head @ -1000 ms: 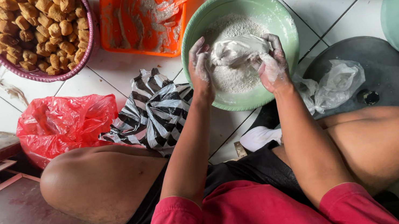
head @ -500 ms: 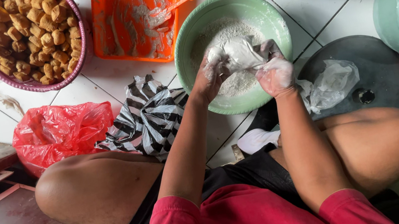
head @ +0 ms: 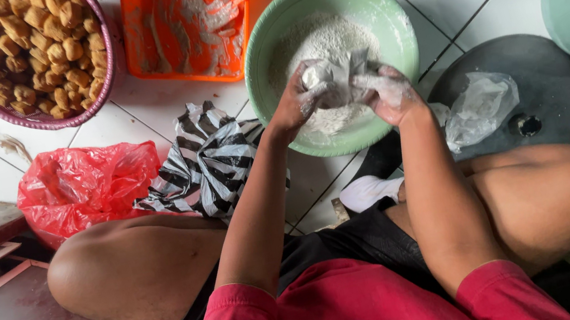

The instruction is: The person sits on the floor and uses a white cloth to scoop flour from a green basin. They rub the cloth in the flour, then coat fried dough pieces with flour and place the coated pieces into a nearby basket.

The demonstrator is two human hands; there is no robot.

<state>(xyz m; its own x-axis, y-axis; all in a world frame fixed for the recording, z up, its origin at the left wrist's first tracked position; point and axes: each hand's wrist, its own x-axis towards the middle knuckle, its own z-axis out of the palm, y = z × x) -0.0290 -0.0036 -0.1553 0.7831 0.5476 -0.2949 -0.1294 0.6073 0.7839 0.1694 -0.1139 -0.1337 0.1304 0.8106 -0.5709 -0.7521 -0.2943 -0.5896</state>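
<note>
Clear bag (head: 334, 75) held over the green bowl (head: 383, 10), long axis running left to right between the hands. Left hand (head: 295, 107) and right hand (head: 389, 93) both clenched on the bag, fingers curled and pressed together, dusted white. Bowl holds white flour (head: 315, 41). Basket (head: 103, 59) holds brown fried pieces (head: 16, 55)

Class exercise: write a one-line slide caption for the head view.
Left hand and right hand hold a floury clear bag over a green bowl of white flour.
</note>
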